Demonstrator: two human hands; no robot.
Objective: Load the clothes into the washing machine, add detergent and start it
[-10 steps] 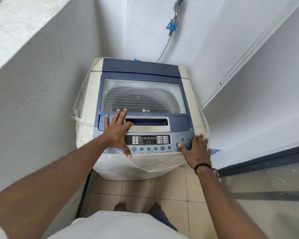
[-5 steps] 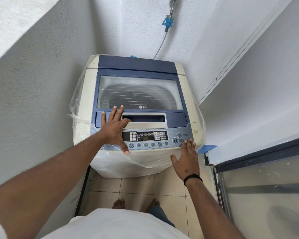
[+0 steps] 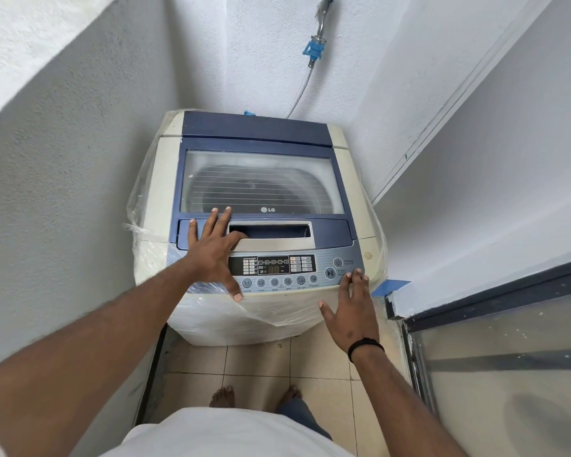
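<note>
A cream and blue top-loading washing machine (image 3: 353, 179) stands in a narrow corner, its glass lid (image 3: 261, 183) down. Dark cloth shows dimly in the drum through the glass. The control panel (image 3: 277, 270) at the front has a lit display and a row of round buttons. My left hand (image 3: 211, 249) lies flat, fingers spread, on the lid's front left beside the recessed handle (image 3: 271, 234). My right hand (image 3: 353, 311), fingers straight, hangs at the machine's front right corner with its fingertips at the panel edge beside the start/pause button (image 3: 330, 273).
Walls close in on the left, behind and to the right. A water hose (image 3: 302, 90) with a blue tap fitting runs down the back wall. Clear plastic wrap (image 3: 139, 232) covers the machine's sides. A glass door frame (image 3: 475, 311) stands at the right. My bare feet stand on beige floor tiles (image 3: 254, 357).
My right hand has drawn back from the start/pause button toward the machine's front right corner. My left hand stays flat on the lid. The view has shifted slightly.
</note>
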